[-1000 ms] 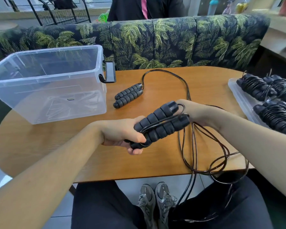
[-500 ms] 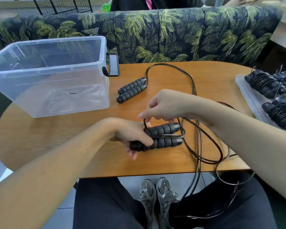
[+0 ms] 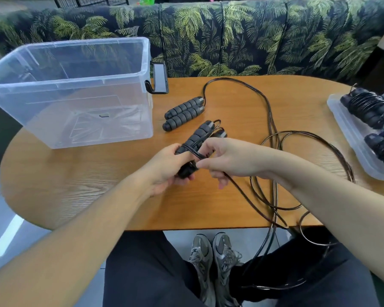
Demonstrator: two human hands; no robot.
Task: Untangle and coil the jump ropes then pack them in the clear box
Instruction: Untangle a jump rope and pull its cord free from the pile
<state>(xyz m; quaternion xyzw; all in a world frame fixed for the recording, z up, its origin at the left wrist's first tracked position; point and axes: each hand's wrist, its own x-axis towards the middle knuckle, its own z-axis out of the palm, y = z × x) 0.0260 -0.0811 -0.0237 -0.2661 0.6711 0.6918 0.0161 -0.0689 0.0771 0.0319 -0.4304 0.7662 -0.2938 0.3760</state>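
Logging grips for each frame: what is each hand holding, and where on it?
The left hand grips the pair of black foam jump-rope handles at their lower end; the right hand pinches the thin black cord beside them.

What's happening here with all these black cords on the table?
A person is winding a jump rope. The left hand grips a pair of foam handles while the right hand pinches the cord against them; a few turns are on, and most of the cord trails over the table edge. A second pair of handles lies loose beyond. The clear box holds no ropes. Coiled ropes sit on a tray at the right.
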